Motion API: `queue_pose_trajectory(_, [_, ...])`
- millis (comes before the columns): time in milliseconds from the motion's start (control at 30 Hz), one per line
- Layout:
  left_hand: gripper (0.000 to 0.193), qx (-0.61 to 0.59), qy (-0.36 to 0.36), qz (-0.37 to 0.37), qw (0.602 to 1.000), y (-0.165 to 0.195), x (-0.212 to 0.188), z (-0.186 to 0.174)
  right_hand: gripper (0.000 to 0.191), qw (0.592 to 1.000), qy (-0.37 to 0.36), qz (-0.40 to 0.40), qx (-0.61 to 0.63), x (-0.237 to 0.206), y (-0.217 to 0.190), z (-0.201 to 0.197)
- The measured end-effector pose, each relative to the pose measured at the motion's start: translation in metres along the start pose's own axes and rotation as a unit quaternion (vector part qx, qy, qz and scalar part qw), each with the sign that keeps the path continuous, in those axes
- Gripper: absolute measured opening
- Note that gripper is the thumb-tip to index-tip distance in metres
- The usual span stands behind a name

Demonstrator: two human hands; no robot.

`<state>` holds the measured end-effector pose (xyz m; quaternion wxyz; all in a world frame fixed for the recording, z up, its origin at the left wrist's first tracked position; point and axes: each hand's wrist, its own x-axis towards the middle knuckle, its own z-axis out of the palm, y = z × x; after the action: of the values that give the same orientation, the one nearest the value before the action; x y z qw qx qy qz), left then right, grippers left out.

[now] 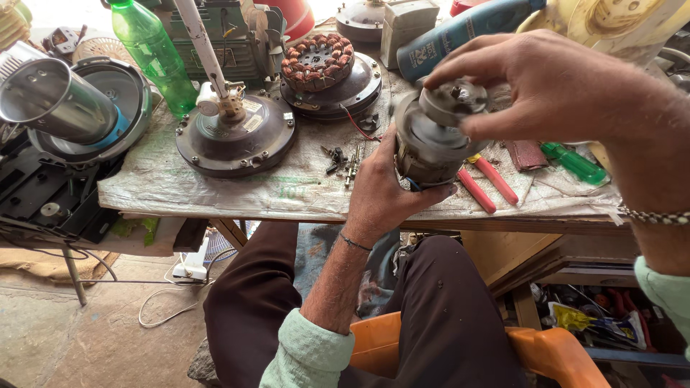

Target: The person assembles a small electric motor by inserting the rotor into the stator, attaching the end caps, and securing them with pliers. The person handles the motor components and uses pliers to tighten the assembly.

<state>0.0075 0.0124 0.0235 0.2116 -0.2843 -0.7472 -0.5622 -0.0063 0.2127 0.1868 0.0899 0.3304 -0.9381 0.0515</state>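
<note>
My left hand (384,188) grips a round grey electric motor (425,147) from below and behind, holding it tilted over the front edge of the workbench (215,188). My right hand (535,80) reaches in from the right, and its fingers pinch the motor's round grey end cap (454,102) at the top. A thin bracelet circles each wrist.
On the cloth-covered bench lie a dark fan motor housing with a white rod (236,133), a copper-wound stator on a second housing (318,63), loose screws (343,159), red-handled pliers (485,181), a green screwdriver (575,164), a green bottle (153,52) and a blue can (460,32). A steel pot (54,100) sits left.
</note>
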Motion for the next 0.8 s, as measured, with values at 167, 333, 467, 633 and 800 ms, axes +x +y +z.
queue_pose_trajectory(167, [0.084, 0.024, -0.001, -0.011, 1.000, 0.000, -0.001, 0.001, 0.082, 0.988, 0.014, -0.148, 0.043, -0.001, 0.010, 0.002])
queue_pose_trajectory(333, [0.084, 0.014, -0.001, -0.003, 1.000, 0.003, 0.000, 0.000, 0.083, 0.998, 0.008, -0.047, 0.052, 0.000, 0.006, 0.005])
queue_pose_trajectory(467, [0.083, -0.002, -0.009, -0.007, 1.000, 0.004, 0.000, -0.001, 0.078, 0.993, 0.059, -0.098, 0.016, 0.000, 0.002, 0.005])
queue_pose_trajectory(633, [0.083, 0.006, -0.012, -0.010, 1.000, 0.002, 0.000, -0.001, 0.073, 0.992, 0.067, -0.096, 0.041, 0.001, 0.000, 0.003])
queue_pose_trajectory(800, [0.096, 0.014, -0.008, 0.001, 1.000, 0.002, 0.000, -0.001, 0.077, 0.999, 0.027, -0.006, 0.045, 0.000, 0.004, -0.010])
